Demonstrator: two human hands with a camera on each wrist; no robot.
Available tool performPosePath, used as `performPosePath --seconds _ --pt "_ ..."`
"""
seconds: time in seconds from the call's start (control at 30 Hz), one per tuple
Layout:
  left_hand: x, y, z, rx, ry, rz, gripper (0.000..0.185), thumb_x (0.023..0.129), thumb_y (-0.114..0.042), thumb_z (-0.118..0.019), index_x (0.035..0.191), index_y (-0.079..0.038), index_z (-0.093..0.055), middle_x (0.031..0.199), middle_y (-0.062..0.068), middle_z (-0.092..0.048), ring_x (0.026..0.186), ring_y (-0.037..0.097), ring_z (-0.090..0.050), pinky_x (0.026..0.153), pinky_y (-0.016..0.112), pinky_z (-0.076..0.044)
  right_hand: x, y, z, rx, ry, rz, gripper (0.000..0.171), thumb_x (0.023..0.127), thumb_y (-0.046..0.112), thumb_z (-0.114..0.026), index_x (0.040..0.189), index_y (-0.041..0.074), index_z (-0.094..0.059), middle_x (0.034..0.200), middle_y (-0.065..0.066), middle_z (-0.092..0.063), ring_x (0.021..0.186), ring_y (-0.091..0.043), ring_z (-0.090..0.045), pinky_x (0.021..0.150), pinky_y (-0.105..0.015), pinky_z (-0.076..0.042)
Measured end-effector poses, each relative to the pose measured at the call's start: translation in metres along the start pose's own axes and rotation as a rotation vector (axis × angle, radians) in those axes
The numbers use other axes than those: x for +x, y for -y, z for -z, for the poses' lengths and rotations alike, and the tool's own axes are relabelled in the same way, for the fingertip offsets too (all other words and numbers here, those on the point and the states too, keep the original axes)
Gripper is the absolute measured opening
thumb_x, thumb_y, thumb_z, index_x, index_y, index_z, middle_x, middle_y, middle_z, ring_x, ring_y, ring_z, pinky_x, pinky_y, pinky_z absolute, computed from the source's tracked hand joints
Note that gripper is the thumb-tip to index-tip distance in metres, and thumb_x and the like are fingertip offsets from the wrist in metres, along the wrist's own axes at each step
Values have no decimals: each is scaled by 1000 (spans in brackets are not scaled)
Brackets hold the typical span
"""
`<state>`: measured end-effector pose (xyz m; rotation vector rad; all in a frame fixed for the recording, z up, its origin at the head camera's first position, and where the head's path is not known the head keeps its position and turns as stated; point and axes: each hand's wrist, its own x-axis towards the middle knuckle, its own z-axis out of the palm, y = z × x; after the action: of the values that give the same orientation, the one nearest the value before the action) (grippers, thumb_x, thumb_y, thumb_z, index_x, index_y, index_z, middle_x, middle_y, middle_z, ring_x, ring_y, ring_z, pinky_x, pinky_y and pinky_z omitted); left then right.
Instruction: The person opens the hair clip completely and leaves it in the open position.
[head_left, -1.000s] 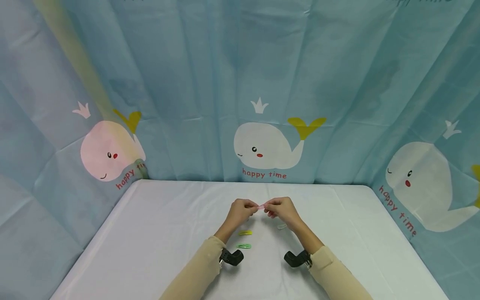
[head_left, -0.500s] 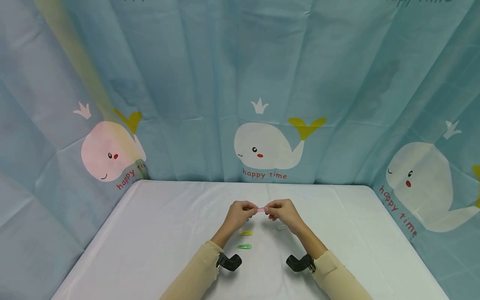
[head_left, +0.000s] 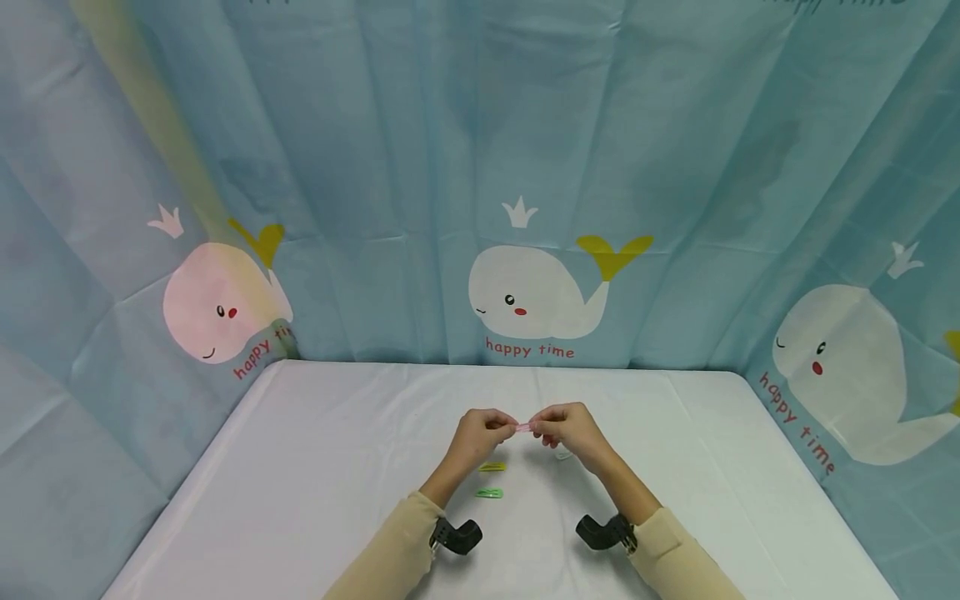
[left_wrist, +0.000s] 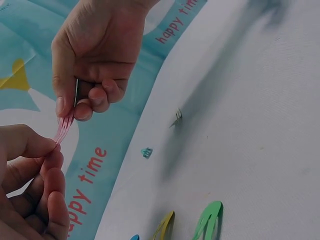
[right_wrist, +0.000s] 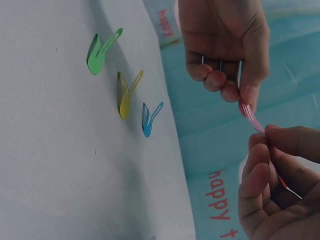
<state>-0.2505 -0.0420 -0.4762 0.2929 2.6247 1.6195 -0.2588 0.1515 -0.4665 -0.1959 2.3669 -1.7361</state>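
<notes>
Two wrist-worn black mounts nearest, at cuffs of beige sleeves. Green clip on white table, open; yellow clip just beyond it, also open; blue clip next in line in the right wrist view, hidden behind the hands in the head view. Small pale clip near right wrist. Farther on, above the table: pink clip pinched at one end by left hand, at the other by right hand, fingers of both curled, thumb and forefinger closed on clip. Farthest: blue curtain with whale print.
</notes>
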Motion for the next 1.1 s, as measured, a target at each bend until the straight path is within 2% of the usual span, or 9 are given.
performPosePath --seconds 0.23,0.47,0.7,0.87,1.1 --pt "-4 0 0 3 25 -32 12 89 -15 -67 90 -6 -75 79 5 -70 68 9 -55 60 24 -46 -3 -3 2 -27 46 2 21 87 17 -71 92 -4 -73 72 -2 -67 62 -14 -56 61 -35 -50" --pt "-8 -2 1 6 37 -43 12 89 -14 -67 90 -5 -75 78 5 -70 66 9 -55 59 23 -46 -7 -3 2 -22 62 -1 21 88 16 -71 93 -4 -72 74 -3 -67 63 -15 -56 61 -33 -50" --pt "-11 0 -1 -20 59 -20 14 90 -16 -67 92 -5 -75 78 8 -70 68 10 -55 62 25 -46 -17 4 3 -2 86 14 20 90 8 -66 94 -11 -70 74 -5 -66 63 -14 -55 60 -31 -49" --pt "-13 0 -1 -54 74 -7 15 90 -18 -68 92 -5 -75 80 9 -71 69 9 -55 61 24 -45 -11 -11 6 25 100 9 23 90 12 -67 96 -10 -70 74 -3 -67 63 -14 -56 59 -30 -49" --pt "-15 -1 -3 -98 102 24 18 90 -20 -69 94 -4 -75 82 6 -71 71 10 -55 61 24 -44 -12 -16 8 53 99 20 25 89 14 -69 96 -10 -70 73 -1 -67 61 -12 -57 57 -26 -49"
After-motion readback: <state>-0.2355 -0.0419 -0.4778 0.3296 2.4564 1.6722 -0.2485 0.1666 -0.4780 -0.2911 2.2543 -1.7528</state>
